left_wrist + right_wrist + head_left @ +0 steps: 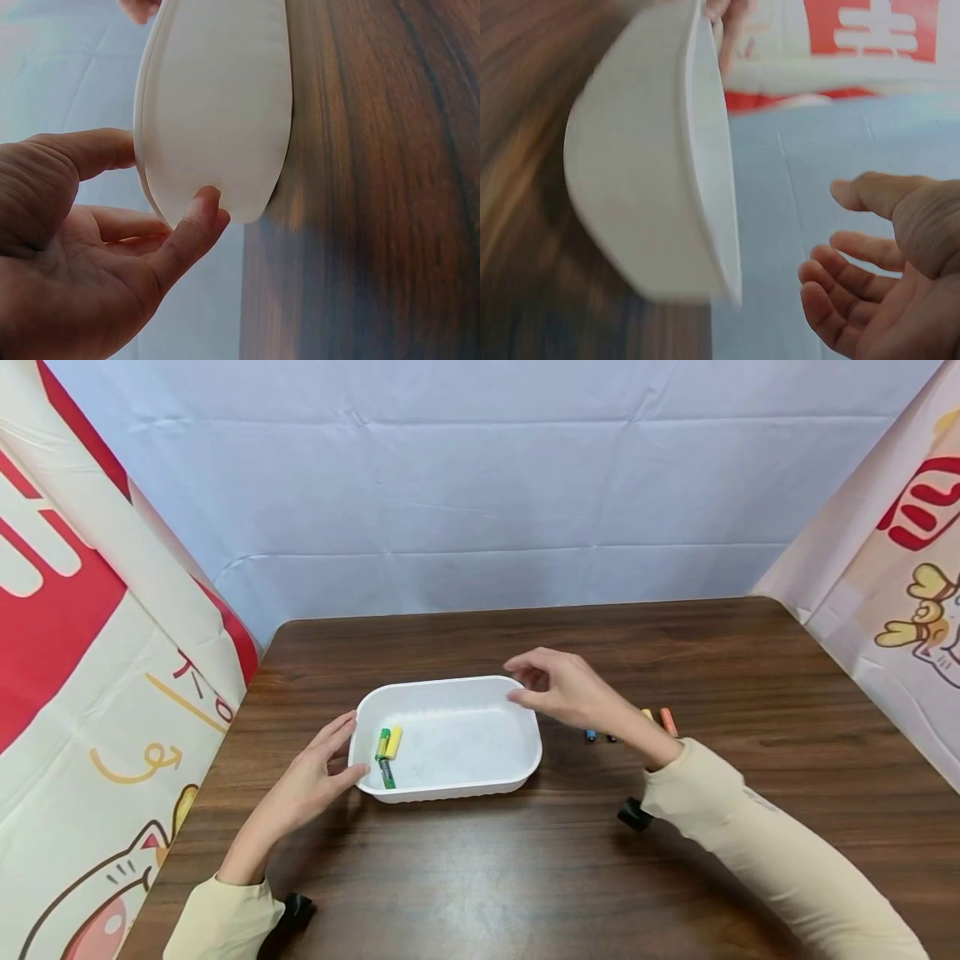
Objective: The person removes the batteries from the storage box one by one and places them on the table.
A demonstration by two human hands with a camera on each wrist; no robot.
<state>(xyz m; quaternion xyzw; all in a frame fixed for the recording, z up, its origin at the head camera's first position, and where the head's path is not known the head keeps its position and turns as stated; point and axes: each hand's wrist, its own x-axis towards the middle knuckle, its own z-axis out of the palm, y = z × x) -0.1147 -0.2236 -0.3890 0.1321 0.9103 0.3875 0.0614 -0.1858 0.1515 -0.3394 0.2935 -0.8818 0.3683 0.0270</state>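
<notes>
A white plastic tray (453, 739) with rounded corners sits on the wooden table. Inside its left end lie a yellow battery (393, 742), a green-and-yellow battery (382, 743) and a dark green battery (387, 774). My left hand (315, 777) holds the tray's left end; in the left wrist view, its thumb (97, 152) meets the rim and a finger presses the outer wall. Above the tray's far right corner is my right hand (562, 689), holding nothing. The right wrist view shows its loosely bent fingers (847, 289) apart from the rim.
Several more batteries lie right of the tray, partly hidden by the right forearm, among them an orange one (668, 722) and a blue one (591, 735). A pale cloth (480, 510) hangs behind the table (465, 868), with printed cloths at both sides.
</notes>
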